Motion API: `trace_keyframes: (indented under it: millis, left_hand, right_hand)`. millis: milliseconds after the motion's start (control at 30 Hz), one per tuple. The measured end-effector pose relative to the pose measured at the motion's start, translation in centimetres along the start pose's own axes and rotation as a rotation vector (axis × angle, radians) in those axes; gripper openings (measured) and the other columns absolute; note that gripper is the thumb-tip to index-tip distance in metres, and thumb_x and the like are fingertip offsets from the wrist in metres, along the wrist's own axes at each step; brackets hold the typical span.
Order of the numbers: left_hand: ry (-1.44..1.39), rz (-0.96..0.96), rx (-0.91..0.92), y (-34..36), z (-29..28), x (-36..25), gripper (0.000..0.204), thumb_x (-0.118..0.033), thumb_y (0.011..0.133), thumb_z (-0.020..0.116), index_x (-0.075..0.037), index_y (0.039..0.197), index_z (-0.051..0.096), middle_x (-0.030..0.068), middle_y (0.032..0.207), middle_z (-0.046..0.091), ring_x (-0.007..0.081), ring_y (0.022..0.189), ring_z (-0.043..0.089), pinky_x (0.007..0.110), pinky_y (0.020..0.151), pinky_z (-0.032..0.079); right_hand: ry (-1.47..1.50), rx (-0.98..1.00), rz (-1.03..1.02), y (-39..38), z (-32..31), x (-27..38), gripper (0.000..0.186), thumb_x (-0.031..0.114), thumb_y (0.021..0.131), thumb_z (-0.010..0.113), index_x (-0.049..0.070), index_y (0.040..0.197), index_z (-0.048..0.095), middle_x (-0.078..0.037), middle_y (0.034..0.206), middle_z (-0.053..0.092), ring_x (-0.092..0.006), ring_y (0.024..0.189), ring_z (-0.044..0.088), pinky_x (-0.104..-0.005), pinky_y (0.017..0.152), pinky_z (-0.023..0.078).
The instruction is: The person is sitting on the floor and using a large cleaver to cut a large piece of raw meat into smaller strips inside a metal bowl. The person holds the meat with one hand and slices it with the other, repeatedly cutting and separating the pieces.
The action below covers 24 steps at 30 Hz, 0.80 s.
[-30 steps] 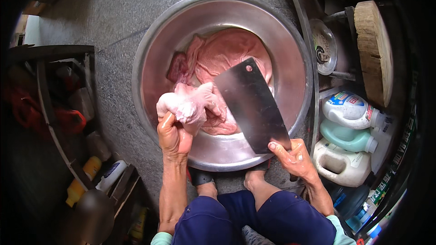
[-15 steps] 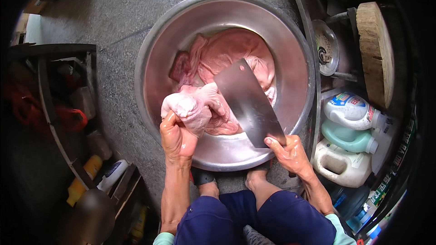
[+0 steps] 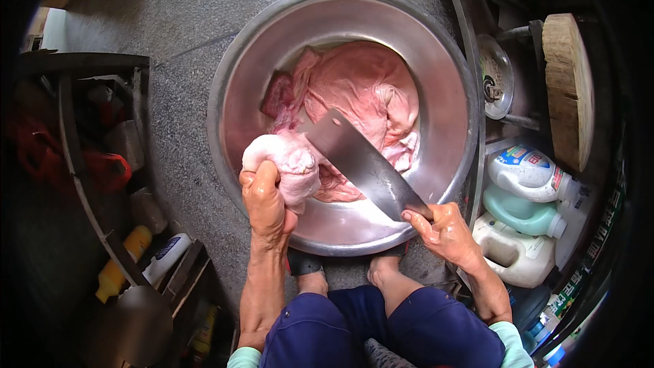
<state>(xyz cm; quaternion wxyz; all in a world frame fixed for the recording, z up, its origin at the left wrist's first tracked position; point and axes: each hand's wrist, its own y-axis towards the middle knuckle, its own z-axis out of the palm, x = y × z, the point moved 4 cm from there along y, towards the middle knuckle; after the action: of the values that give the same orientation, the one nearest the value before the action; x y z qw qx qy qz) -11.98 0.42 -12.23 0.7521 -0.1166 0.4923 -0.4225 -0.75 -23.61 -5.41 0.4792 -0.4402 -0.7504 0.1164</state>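
Note:
My left hand (image 3: 266, 201) grips a pale pink, folded piece of offal (image 3: 286, 163) over the left part of a wide steel basin (image 3: 439, 123). My right hand (image 3: 446, 232) holds a broad, dark cleaver (image 3: 361, 167) by its lower end, thumb along the blade. The blade slants up and leftward, its holed upper end beside the raised piece; whether they touch I cannot tell. Beneath, a large mass of pink, wrinkled meat (image 3: 357, 78) lies in a little liquid, with a darker red part (image 3: 279, 92) at the left. My bare ankles show below the basin.
Grey speckled floor (image 3: 184, 20) surrounds the basin. At right stand a rack (image 3: 465, 27), a metal dish (image 3: 499, 99), a thick wooden block (image 3: 565, 92) and several plastic jugs (image 3: 514, 249). At left a dark rack (image 3: 71, 136) holds red bags (image 3: 116, 170) and bottles (image 3: 122, 262).
The cleaver's upper end has moved down and left toward the held piece, and the blade lies more tilted. My left hand has turned the piece slightly and raised its grip a little.

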Motion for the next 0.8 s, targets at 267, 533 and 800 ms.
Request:
trace_keyframes:
  millis: [267,533,800]
  left_hand:
    - [0.106,0.111,0.056,1.1,-2.2,1.3,0.026,0.001,0.089,0.045,0.004,0.099,0.068,0.0054,0.090,0.069,0.0101,0.076,0.064,0.024,0.070,0.053]
    - [-0.013,0.012,0.008,0.9,-1.4,1.2,0.026,-0.001,0.090,0.046,0.004,0.103,0.068,0.0075,0.093,0.071,0.0138,0.082,0.069,0.026,0.075,0.056]
    - [-0.217,-0.039,-0.033,1.1,-2.7,1.1,0.030,0.001,0.088,0.041,0.005,0.108,0.064,0.0119,0.105,0.068,0.0208,0.094,0.068,0.035,0.088,0.057]
  right_hand:
    - [0.404,0.146,0.131,-1.2,-0.9,1.9,0.022,0.017,0.095,0.071,-0.005,0.099,0.070,-0.010,0.074,0.069,-0.0114,0.066,0.061,-0.0295,0.060,0.050]
    - [0.433,0.256,0.201,-0.8,1.6,1.4,0.023,0.017,0.094,0.072,-0.004,0.100,0.070,-0.010,0.085,0.073,-0.0095,0.076,0.061,-0.0288,0.070,0.050]
    - [0.467,0.075,0.448,-1.6,2.5,-1.4,0.022,0.016,0.098,0.068,-0.005,0.101,0.071,-0.006,0.083,0.073,-0.0056,0.078,0.057,-0.0278,0.071,0.050]
